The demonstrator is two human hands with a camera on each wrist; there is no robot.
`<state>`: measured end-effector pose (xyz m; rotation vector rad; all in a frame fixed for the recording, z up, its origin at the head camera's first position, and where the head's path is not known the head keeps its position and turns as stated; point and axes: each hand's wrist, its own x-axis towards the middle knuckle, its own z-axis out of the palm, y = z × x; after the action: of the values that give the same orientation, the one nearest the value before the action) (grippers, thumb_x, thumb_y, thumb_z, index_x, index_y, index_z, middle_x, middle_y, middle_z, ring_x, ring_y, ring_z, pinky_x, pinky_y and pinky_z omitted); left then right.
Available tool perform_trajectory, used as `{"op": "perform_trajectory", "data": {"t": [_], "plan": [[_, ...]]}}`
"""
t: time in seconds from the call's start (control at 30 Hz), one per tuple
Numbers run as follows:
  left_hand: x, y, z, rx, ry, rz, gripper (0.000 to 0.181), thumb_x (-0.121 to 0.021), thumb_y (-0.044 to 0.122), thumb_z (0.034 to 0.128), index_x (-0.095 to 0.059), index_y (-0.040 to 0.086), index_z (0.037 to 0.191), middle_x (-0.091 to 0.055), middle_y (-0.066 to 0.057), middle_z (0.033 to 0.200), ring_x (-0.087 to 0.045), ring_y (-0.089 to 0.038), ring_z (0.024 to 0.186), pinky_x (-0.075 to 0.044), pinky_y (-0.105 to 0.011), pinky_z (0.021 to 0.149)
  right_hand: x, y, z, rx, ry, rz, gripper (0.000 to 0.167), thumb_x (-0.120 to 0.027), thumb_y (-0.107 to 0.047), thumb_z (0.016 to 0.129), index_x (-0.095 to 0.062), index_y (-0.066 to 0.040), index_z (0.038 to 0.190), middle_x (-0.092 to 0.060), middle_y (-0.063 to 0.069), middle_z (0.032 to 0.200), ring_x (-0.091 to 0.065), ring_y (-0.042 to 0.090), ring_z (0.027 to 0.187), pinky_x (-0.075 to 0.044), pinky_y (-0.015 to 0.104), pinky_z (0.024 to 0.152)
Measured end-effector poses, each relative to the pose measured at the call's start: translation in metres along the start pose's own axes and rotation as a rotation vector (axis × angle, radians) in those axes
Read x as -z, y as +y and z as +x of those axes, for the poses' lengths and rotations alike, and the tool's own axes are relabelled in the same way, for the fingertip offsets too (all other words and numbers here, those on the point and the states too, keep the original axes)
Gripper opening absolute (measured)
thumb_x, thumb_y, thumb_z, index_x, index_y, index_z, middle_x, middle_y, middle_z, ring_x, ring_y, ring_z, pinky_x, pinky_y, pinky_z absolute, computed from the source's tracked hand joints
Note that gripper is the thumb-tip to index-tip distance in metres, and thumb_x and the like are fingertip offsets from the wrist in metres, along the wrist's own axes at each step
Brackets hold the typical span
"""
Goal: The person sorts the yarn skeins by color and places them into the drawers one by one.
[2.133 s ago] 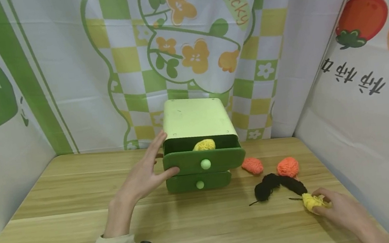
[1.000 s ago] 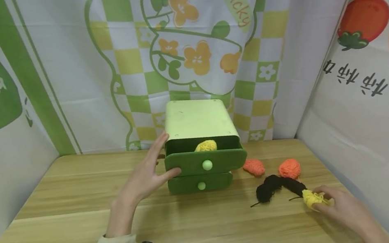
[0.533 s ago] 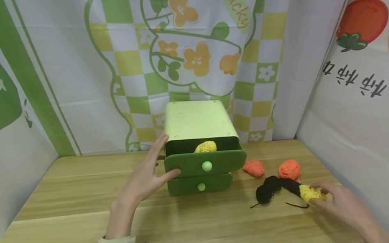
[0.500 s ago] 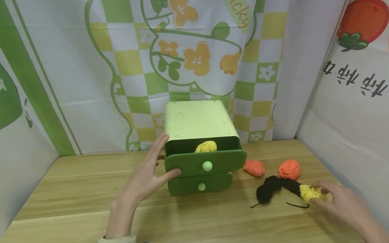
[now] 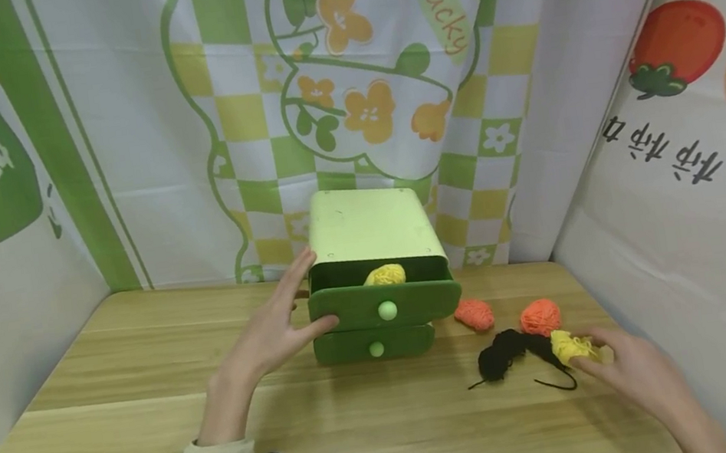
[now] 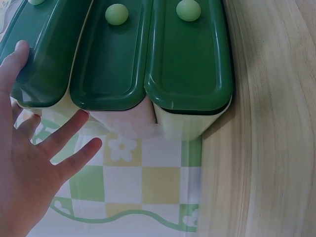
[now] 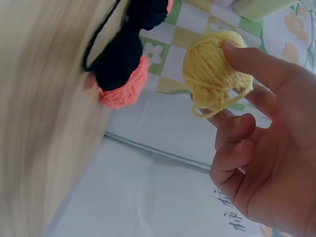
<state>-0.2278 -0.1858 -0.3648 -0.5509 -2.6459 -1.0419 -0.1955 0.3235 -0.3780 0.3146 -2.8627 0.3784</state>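
We saw the yellow yarn ball [image 5: 570, 347] at the head view's lower right, pinched in the right hand [image 5: 637, 372] between thumb and fingers, beside black yarn [image 5: 510, 345]. Left of centre, the left hand [image 5: 264, 341], fingers spread, touched the upper drawer [image 5: 355, 307].

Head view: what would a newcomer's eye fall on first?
Probably the pale-green box near the back of the wooden table, its dark-green top drawer pulled out and a bright yellow yarn ball showing inside. Next comes a second yellow yarn ball at right, pinched by the right hand beside black yarn and two orange yarn balls.
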Motion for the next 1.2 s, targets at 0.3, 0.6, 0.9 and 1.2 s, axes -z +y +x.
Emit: {"op": "perform_trajectory", "data": {"t": [0.3,0.6,0.9,1.2], "plan": [[-0.001,0.001,0.001,-0.005,0.001,-0.002,0.097,-0.065,0.064,0.0868,0.0,0.047,0.157,0.003,0.019,0.166,-0.041,-0.041,0.141,-0.041,-0.073,0.098,0.008,-0.015,0.01,0.021,0.013,0.013,0.056,-0.07,-0.05,0.089,-0.065,-0.011,0.129,-0.069,0.021,0.12,-0.066,0.043,0.103,-0.053,0.062,0.079],[-0.001,0.0,0.001,0.013,-0.005,0.002,0.096,-0.064,0.065,0.0866,0.001,0.049,0.156,0.004,0.022,0.165,-0.043,-0.041,0.139,-0.041,-0.074,0.098,0.012,-0.031,0.023,0.071,0.057,0.017,0.051,-0.071,-0.044,0.09,-0.065,-0.01,0.128,-0.07,0.022,0.117,-0.068,0.039,0.093,-0.056,0.057,0.073],[0.0,-0.001,-0.001,0.009,0.0,0.002,0.096,-0.064,0.065,0.0869,0.0,0.047,0.157,0.004,0.02,0.166,-0.041,-0.041,0.141,-0.042,-0.072,0.099,0.015,-0.052,0.041,0.115,0.1,-0.002,0.049,-0.073,-0.042,0.089,-0.066,-0.012,0.126,-0.069,0.019,0.121,-0.069,0.033,0.084,-0.056,0.049,0.066],[0.0,0.0,0.0,0.012,-0.002,0.005,0.096,-0.064,0.065,0.0866,0.0,0.048,0.156,0.003,0.021,0.165,-0.045,-0.039,0.139,-0.041,-0.074,0.099,0.019,-0.066,0.046,0.113,0.121,0.001,0.048,-0.074,-0.044,0.088,-0.068,-0.014,0.125,-0.071,0.017,0.119,-0.069,0.032,0.084,-0.048,0.034,0.053]]}}
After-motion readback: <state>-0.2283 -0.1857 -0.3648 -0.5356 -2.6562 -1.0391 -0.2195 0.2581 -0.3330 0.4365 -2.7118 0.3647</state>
